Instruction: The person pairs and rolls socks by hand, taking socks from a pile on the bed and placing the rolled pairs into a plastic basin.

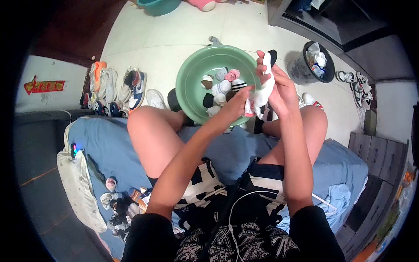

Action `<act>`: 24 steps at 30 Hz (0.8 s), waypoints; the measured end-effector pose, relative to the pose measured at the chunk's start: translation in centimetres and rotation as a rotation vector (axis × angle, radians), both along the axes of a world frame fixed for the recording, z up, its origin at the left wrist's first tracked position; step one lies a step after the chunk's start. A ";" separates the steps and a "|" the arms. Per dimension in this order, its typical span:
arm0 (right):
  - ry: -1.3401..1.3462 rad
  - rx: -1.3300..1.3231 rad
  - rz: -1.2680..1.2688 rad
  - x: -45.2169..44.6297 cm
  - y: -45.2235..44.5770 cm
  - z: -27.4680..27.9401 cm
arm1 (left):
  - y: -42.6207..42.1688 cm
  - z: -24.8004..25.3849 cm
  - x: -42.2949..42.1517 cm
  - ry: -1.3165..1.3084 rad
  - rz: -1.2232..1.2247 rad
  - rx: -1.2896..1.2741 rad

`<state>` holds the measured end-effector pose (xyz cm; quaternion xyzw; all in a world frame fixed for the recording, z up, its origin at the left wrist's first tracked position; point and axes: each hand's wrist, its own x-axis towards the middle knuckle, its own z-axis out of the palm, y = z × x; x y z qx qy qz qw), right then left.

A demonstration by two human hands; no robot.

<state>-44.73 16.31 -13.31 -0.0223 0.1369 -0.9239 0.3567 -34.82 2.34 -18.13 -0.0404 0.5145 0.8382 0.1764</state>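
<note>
A white sock [264, 92] with a black end is stretched upright between my two hands, right of the green basin's centre. My left hand [241, 104] is closed on its lower part, beside a bit of pink and white cloth [249, 107]. Around its middle and upper part, my right hand [279, 83] has its fingers wrapped. The green basin [185, 83] stands on the floor between my feet and holds several balled socks, among them a pink one [232, 75] and a black one [208, 100].
Shoes [138, 89] line the floor at the left, and more [361, 89] stand at the right. A dark bin [302, 70] with rubbish is right of the basin. Loose socks [124, 207] lie on the blue bed sheet [104, 137] at my left.
</note>
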 end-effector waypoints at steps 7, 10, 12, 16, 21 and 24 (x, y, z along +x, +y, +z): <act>0.046 -0.301 0.013 0.4 1.0 2.0 | 3.4 0.2 -0.1 -0.208 0.110 0.495; -0.082 -0.332 -0.071 0.2 1.3 2.3 | 3.7 0.4 0.2 -0.228 0.160 0.614; -0.016 -0.173 -0.104 -0.4 2.2 1.3 | 3.2 0.4 0.1 -0.158 0.225 0.652; 0.094 0.496 -0.386 -1.8 2.9 -0.2 | 1.0 1.0 -0.5 -0.101 0.344 0.674; 0.198 0.895 -0.598 -1.4 2.8 0.0 | -0.9 2.1 -0.7 -0.203 0.355 0.472; 0.211 0.976 -0.601 -1.0 2.3 0.3 | -0.7 3.4 -0.5 -0.153 0.406 0.445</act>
